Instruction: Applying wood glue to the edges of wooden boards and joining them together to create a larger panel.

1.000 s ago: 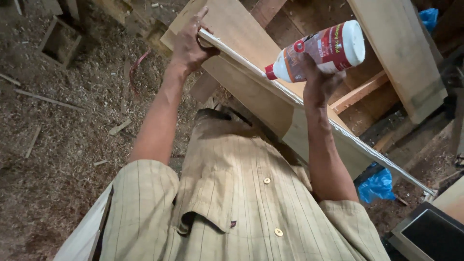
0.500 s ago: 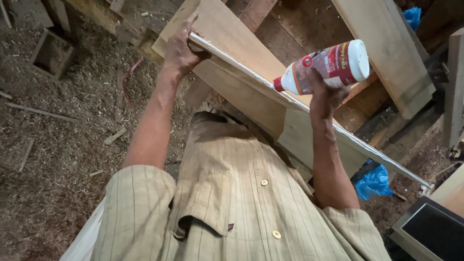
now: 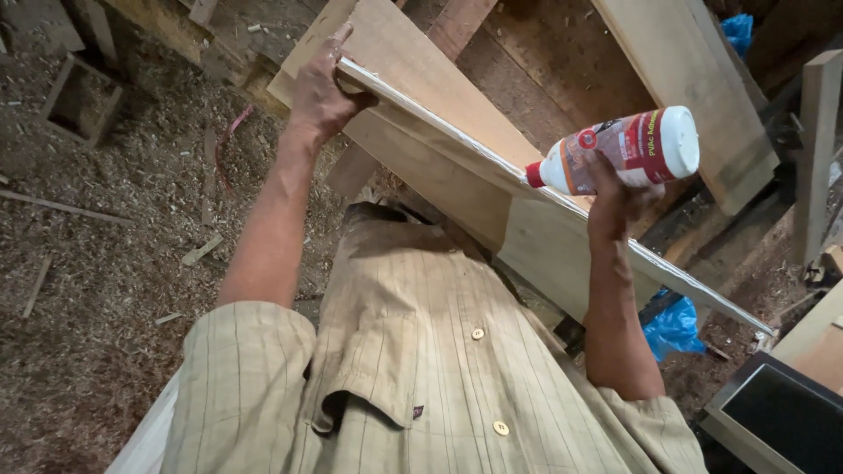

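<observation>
Left hand (image 3: 320, 92) clamped on the far end of the stiff, probably light board (image 3: 457, 189), right hand (image 3: 619, 197) wrapped round the light, likely slick glue bottle (image 3: 619, 154), nozzle at the board's whitened top edge, best gripped mid-body.

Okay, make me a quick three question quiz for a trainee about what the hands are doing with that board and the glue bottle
1. True or false: the left hand grips the far end of the board that stands on its edge.
2. Which way does the red nozzle of the glue bottle in the right hand point?
A. toward the board's top edge
B. straight up
C. toward the blue plastic bag
3. Fill in: the floor beside the person is covered with ____.

Key:
1. True.
2. A; the bottle lies tipped on its side, nozzle at the whitish edge.
3. Sawdust, with wood scraps lying in it.
</observation>
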